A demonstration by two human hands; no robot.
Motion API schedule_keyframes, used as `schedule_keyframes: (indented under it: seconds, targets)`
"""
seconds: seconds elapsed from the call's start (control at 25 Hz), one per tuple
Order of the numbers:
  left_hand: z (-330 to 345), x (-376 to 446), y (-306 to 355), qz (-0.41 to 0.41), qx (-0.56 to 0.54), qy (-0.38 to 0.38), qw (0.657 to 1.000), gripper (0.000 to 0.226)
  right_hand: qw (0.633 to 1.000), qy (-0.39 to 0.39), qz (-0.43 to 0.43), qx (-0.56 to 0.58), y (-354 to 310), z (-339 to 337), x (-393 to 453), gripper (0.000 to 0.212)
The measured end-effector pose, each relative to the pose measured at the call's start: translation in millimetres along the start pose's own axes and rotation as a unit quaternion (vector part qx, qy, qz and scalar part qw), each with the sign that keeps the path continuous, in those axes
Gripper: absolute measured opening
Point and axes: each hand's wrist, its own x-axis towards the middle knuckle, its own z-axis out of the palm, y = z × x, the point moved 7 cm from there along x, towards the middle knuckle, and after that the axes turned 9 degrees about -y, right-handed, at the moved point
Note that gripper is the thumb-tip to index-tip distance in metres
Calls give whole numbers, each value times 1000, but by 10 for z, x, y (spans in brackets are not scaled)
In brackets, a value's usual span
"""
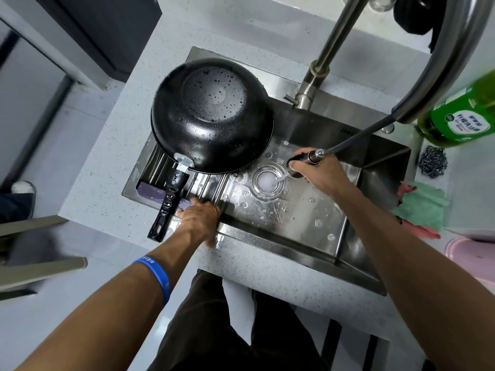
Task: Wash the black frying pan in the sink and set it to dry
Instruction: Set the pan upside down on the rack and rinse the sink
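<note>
The black frying pan lies upside down, wet with drops, on the ribbed drain rack at the left of the steel sink. Its handle points toward me over the sink's front edge. My left hand rests on the sink's front rim just right of the handle, touching a purple sponge; whether it grips the sponge is unclear. My right hand holds the pull-out spray head, which streams water into the drain.
The tap's neck rises behind the sink, its hose arching to the right. A green soap bottle, a steel scourer, green and pink cloths and a pink tub sit on the right counter. Speckled countertop lies to the left.
</note>
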Motion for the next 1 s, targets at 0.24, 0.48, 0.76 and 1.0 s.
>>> schedule_keyframes:
  seconds: [0.24,0.48,0.76,1.0]
  targets:
    - [-3,34,0,6,8,12,1000,75,1000,-1,-1,18,-51,24,-27,6]
    - [22,89,-21,5,1,17,1000,70,999,24,8,28,-38,11,-44,5]
    - [59,171,-39,8,4,23,1000,62,999,40,11,20,-50,1,-57,6]
    - [55,188,-41,7,2,25,1000,67,999,24,20,15,-3,36,-55,13]
